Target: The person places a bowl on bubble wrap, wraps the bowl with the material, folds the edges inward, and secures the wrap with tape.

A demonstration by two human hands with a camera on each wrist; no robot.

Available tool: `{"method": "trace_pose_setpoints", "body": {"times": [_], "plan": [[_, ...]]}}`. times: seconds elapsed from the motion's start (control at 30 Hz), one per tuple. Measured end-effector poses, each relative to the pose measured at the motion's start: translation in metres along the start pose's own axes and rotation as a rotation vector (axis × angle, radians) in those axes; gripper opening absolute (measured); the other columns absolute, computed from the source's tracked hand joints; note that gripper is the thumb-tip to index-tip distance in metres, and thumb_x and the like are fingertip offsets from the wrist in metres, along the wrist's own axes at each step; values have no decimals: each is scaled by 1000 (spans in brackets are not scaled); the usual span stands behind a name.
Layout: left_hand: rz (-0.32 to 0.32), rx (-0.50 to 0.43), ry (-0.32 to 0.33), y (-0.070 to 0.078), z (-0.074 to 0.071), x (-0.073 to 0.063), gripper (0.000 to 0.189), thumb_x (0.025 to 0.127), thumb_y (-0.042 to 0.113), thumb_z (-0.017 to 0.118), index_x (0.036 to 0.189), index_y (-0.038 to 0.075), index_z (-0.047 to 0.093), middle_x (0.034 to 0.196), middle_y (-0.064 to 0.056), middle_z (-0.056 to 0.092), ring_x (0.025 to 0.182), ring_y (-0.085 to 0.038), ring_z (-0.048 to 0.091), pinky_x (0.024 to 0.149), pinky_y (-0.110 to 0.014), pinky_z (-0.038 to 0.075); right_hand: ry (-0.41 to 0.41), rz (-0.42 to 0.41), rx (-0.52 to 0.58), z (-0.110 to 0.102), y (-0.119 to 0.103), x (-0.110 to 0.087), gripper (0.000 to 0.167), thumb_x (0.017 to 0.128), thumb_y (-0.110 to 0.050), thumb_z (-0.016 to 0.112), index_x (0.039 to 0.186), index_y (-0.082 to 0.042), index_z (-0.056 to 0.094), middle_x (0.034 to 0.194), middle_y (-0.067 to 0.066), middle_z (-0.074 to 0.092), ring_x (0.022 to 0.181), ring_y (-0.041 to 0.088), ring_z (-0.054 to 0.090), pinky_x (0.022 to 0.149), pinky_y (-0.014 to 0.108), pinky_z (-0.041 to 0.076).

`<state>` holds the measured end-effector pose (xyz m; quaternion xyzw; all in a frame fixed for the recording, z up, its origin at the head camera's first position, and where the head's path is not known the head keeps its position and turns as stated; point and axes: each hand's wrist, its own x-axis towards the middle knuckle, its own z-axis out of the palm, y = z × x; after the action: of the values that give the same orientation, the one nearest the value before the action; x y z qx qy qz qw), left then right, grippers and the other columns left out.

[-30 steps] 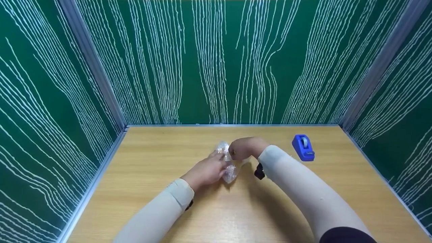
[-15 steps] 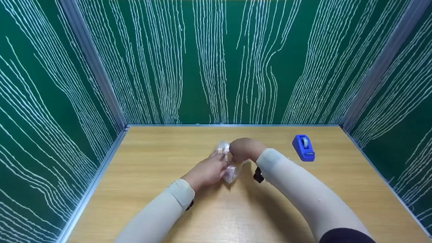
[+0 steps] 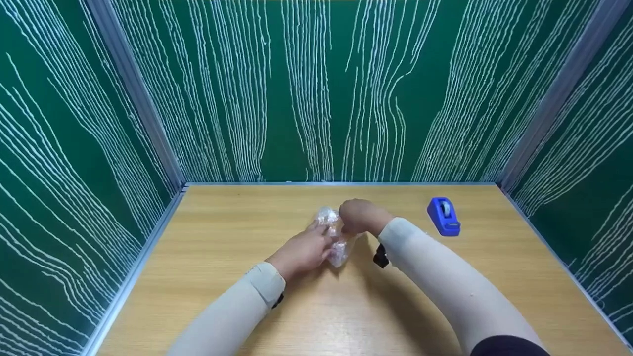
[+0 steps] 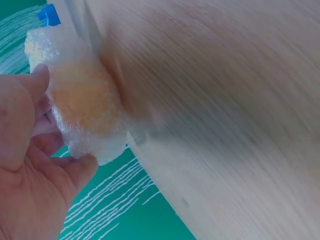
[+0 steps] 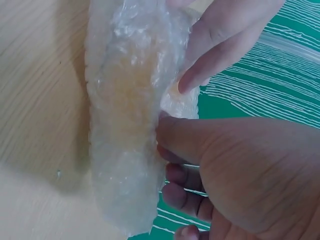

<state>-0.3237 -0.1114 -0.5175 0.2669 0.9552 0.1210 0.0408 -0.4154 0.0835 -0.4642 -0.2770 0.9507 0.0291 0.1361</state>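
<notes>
A bundle in clear bubble wrap [image 3: 338, 253] lies on the table, with something orange-yellow showing dimly through the layers. My left hand [image 3: 302, 249] holds it from the left, thumb and fingers round its side. In the left wrist view that hand's thumb and fingertips press on the wrapped bundle [image 4: 82, 100]. At the bundle's right side is my right hand [image 3: 365, 217], its thumb and index finger pinching the edge of the wrap [image 5: 125, 90]. The right hand's other fingers curl below. What is inside the wrap cannot be made out.
A blue tape dispenser [image 3: 445, 216] with a roll of tape stands at the back right of the wooden table [image 3: 222, 222]. Green panels with white wavy lines [image 3: 306, 99] enclose the back and both sides.
My right hand has shifted slightly at the wrap's edge, first a little left, then back right. The left hand keeps its hold, and the dispenser stays in place.
</notes>
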Motion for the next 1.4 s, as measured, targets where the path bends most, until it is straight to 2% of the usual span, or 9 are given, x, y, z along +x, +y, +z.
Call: {"method": "trace_pose_setpoints", "body": {"times": [0.13,0.23,0.33,0.47,0.67,0.83,1.03,1.2,1.4], "plan": [[-34,-30,-14,1,0,0,49,118,44,59,164,27,63,186,-15,36,177,-42,22,137,-56,38,14,-27,-3,-2,3,-3,20,108,-19,78,119,-3,83,116,16,81,99,33,75,107,52,66],[-41,-35,-15,1,-1,0,49,118,43,60,164,27,63,185,-14,37,177,-41,22,138,-57,37,31,-52,-14,-2,7,-5,20,110,-19,75,117,-2,83,119,17,80,99,32,75,107,52,66],[-24,-2,-13,2,-1,0,49,118,43,60,163,26,64,184,-17,39,176,-44,25,138,-56,37,35,-67,6,-2,12,-5,18,110,-16,71,107,-2,82,106,16,78,88,30,72,97,48,67],[-10,35,-14,2,0,0,49,118,43,59,163,25,63,183,-19,41,175,-46,27,138,-55,38,24,-55,69,0,16,-4,17,110,-14,68,98,-6,78,89,10,71,79,29,65,85,44,61],[-32,-5,-15,4,-1,0,52,117,44,61,166,25,60,184,-17,39,177,-43,22,139,-56,35,52,-34,77,3,15,-2,17,110,-13,67,97,-6,77,88,8,70,80,28,64,89,46,63],[-68,-41,-25,3,-1,-1,57,116,47,61,170,29,55,188,-11,34,179,-38,17,141,-57,30,86,5,122,5,16,-1,10,106,-13,74,98,-8,77,89,8,73,81,27,67,89,45,65],[-67,-17,-27,3,0,-1,57,116,47,60,170,29,55,188,-10,33,179,-39,17,141,-59,29,173,1,147,10,17,-2,10,100,-13,84,98,-7,77,87,8,75,78,27,68,82,44,64],[-63,6,-33,4,0,0,57,117,47,59,170,27,55,188,-11,33,178,-40,18,141,-61,30,194,-2,198,14,18,-4,9,102,-11,82,110,-7,79,99,10,79,87,28,72,90,46,67],[-54,35,-22,4,-1,-1,55,117,44,59,169,26,57,186,-11,37,177,-40,23,141,-59,31,186,39,303,18,23,-6,32,104,-10,74,135,-3,73,130,20,79,113,37,75,109,55,64]]}}
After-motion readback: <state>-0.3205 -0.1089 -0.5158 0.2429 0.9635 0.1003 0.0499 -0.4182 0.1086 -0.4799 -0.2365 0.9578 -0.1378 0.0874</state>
